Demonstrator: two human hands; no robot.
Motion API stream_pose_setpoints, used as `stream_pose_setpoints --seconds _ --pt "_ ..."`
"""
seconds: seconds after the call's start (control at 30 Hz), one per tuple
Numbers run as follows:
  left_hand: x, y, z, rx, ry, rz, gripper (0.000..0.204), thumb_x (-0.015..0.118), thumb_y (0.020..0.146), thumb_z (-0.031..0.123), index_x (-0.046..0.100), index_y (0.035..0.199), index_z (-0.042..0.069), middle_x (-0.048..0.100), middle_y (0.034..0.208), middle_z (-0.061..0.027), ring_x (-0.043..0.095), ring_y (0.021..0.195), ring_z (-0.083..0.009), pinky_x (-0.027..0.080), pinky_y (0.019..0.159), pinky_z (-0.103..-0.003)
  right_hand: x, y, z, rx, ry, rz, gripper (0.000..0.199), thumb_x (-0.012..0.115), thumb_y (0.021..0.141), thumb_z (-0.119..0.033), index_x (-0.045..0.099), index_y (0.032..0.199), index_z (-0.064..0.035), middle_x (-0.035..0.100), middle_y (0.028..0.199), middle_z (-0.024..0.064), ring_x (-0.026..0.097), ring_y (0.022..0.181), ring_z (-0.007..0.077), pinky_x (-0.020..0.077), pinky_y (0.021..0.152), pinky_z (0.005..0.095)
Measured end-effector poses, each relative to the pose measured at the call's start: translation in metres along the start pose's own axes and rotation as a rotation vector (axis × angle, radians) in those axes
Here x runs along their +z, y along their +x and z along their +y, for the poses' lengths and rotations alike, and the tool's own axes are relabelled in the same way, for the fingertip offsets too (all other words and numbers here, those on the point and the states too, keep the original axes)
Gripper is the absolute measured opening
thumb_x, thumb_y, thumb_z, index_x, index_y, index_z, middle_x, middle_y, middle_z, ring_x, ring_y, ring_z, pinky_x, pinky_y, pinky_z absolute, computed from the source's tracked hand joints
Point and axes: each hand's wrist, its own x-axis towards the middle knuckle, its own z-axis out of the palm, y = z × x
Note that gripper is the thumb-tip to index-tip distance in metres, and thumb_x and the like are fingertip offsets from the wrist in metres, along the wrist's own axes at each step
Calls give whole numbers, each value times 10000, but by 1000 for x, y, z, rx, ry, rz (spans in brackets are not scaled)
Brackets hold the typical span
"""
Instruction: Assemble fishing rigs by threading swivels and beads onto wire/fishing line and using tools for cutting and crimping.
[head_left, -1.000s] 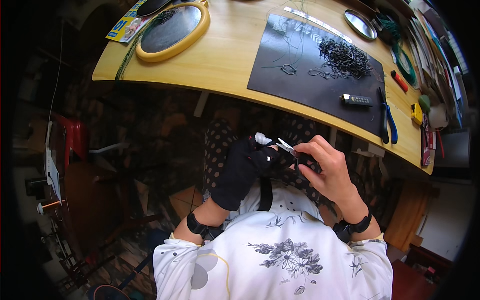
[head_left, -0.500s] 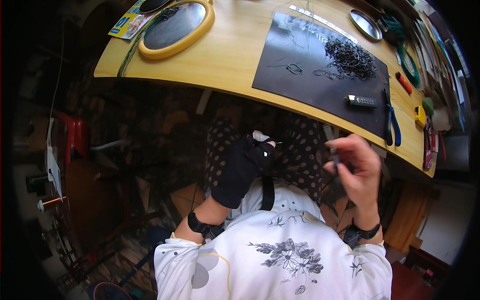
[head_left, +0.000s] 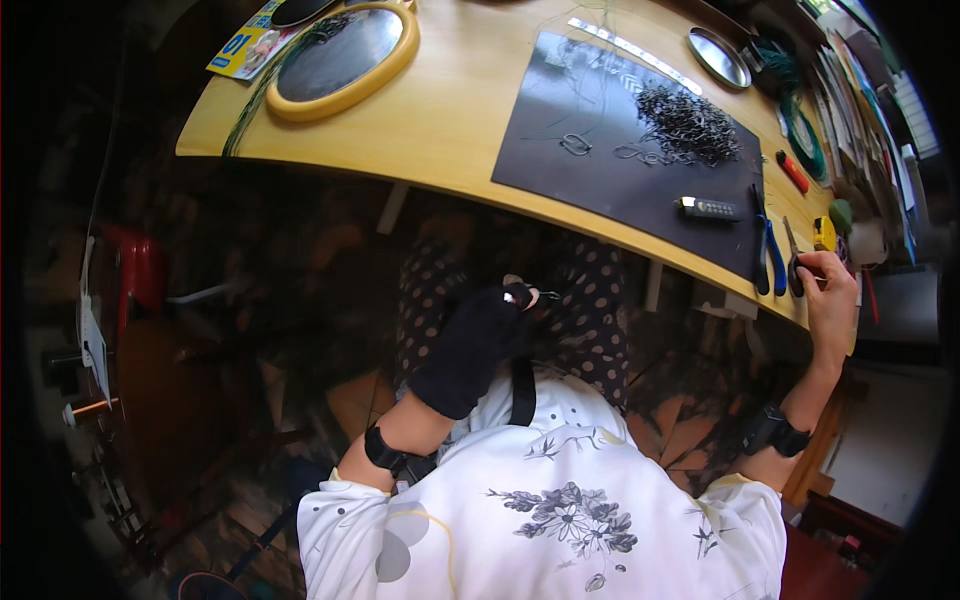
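My left hand (head_left: pixel 490 330), in a black fingerless glove, is over my lap. Its fingertips pinch a small metal piece (head_left: pixel 548 295), too small to name exactly. At the table's right front edge, my right hand (head_left: pixel 830 300) has thumb and fingers closed on the dark handles of small scissors (head_left: pixel 791 240), their blades pointing away from me. Just left of them lie blue-handled pliers (head_left: pixel 771 255). A tangled pile of small dark metal pieces (head_left: pixel 688 125) rests on the black mat (head_left: pixel 600 190), with a few loose metal loops (head_left: pixel 575 145) beside it.
A round yellow-framed mirror (head_left: pixel 402 62) and green strands (head_left: pixel 245 115) lie at the table's left. Along the right are a yellow tape measure (head_left: pixel 824 234), a red lighter-like object (head_left: pixel 793 172) and green cord (head_left: pixel 803 140). A small black device (head_left: pixel 710 209) sits on the mat.
My right hand has moved from above my right knee to the table's right edge, with the scissors now at the tabletop there. My left hand stays over my lap.
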Motion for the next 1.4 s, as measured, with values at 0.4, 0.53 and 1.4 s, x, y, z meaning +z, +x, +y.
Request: stream_pose_setpoints --seconds 0.4,0.53,1.4 --pt "6 10 15 -221 -61 -18 107 651 995 96 690 1049 12 674 868 -66 619 816 -179 483 754 -311 60 11 -124 -764 -188 63 337 688 783 70 660 1112 1 656 1084 127 630 1047 324 519 901 425" --pt "0 10 11 23 222 -45 126 649 997 125 683 1035 10 659 851 -55 621 802 -152 489 724 -325 66 3 -140 -738 8 6 327 645 802 92 629 1120 14 629 1007 149 643 897 338 534 788 401" --pt "0 5 18 -583 -348 -36 306 638 1010 279 654 1227 64 693 1152 -32 668 1079 -147 520 896 -286 174 -78 -145 337 1129 -750 325 511 975 -296 617 864 -10 566 726 56 470 640 104 331 558 241"
